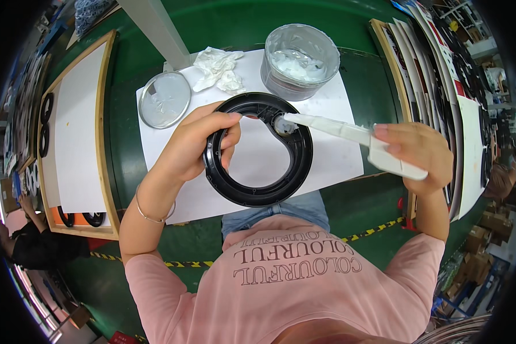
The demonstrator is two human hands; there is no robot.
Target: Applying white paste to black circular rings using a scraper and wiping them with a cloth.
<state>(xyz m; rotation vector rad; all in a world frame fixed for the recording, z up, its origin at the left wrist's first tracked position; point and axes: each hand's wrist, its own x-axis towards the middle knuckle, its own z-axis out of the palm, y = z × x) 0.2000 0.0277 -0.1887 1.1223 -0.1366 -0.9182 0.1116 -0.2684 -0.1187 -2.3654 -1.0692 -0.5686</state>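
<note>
My left hand [203, 140] is closed on the left side of a black plastic ring [222, 183], holding it up over a white sheet [341, 155]. Near the ring's upper right sits a round socket with whitish grease [285, 125] in it. My right hand [421, 152] grips a white plastic spatula [341, 131], whose tip reaches the edge of that socket. Behind the ring stands a clear tub [298, 86] with a pale, grease-like paste inside. A round translucent lid [165, 100] and a crumpled white tissue [218, 69] lie on the sheet's far left part.
On the left, a wooden-framed tray [106, 132] holds white board and black rings [45, 140]. Stacked boards and a wooden frame [393, 74] stand at the right. A grey post [155, 28] rises behind the lid. Another person [31, 243] is at the far left.
</note>
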